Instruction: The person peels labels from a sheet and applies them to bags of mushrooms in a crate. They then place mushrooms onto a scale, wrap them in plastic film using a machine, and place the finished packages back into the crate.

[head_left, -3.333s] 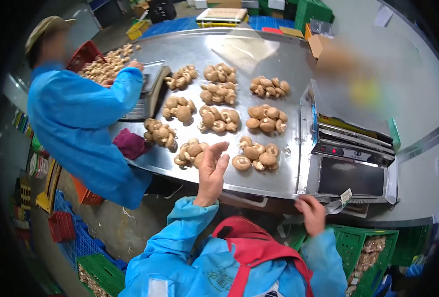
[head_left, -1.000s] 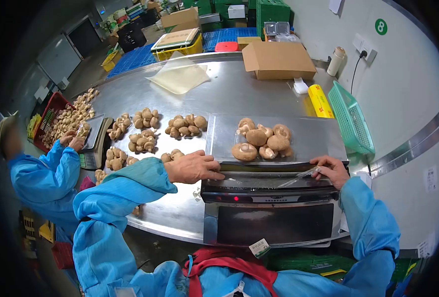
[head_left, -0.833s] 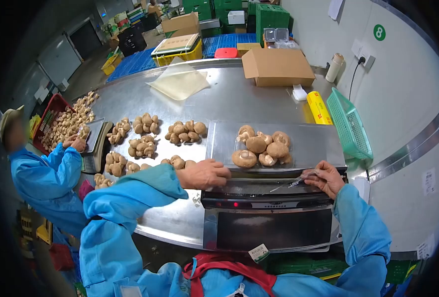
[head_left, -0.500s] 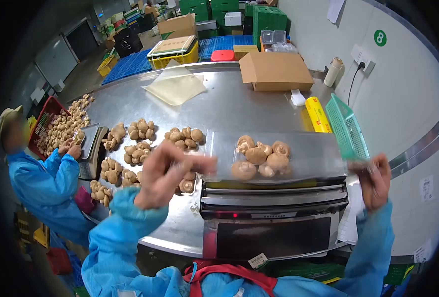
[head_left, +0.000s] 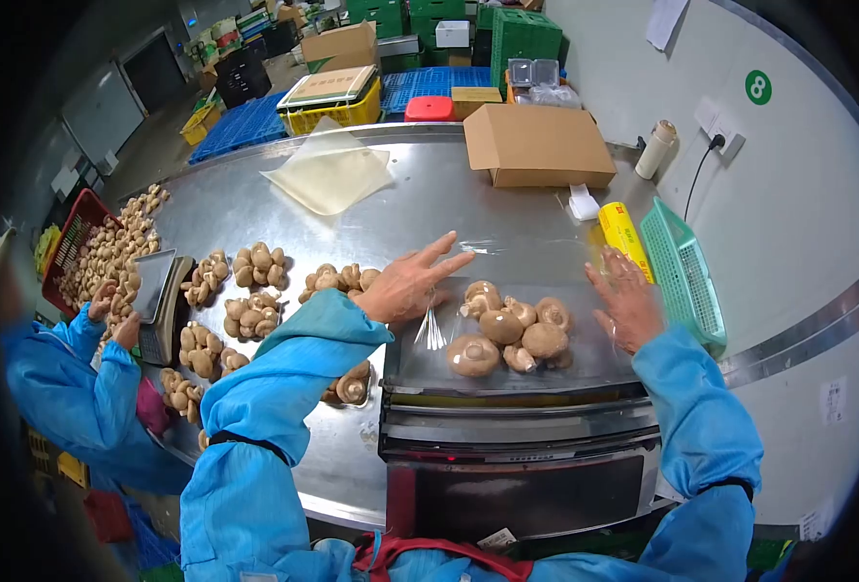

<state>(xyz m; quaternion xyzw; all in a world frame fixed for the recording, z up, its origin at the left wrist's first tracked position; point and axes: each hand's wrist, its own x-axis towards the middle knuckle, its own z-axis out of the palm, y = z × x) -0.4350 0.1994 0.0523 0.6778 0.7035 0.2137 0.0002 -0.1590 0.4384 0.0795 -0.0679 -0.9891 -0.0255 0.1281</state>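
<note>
Several brown mushrooms (head_left: 515, 330) sit together on the wrapping machine (head_left: 517, 427), with clear film (head_left: 429, 330) spread over and around them. To their left is my left hand (head_left: 412, 279), fingers apart, touching the film, which creases below it. My right hand (head_left: 628, 299) lies to the right of the mushrooms with its fingers spread, at the film's right side. Neither hand is closed round anything. More groups of mushrooms (head_left: 252, 315) stand on the steel table left of my left arm, partly hidden by the sleeve.
A co-worker (head_left: 90, 388) at the left handles mushrooms near a scale (head_left: 173, 301) and red crate (head_left: 76, 233). A cardboard box (head_left: 541, 145), yellow roll (head_left: 623, 233) and green basket (head_left: 682, 272) stand at the back right. Translucent sheets (head_left: 333, 175) lie on the steel table (head_left: 429, 184).
My hands have moved from raised, pinched positions in front to the film's two sides, with fingers now spread. The co-worker's hands have shifted from the scale toward the mushroom pile.
</note>
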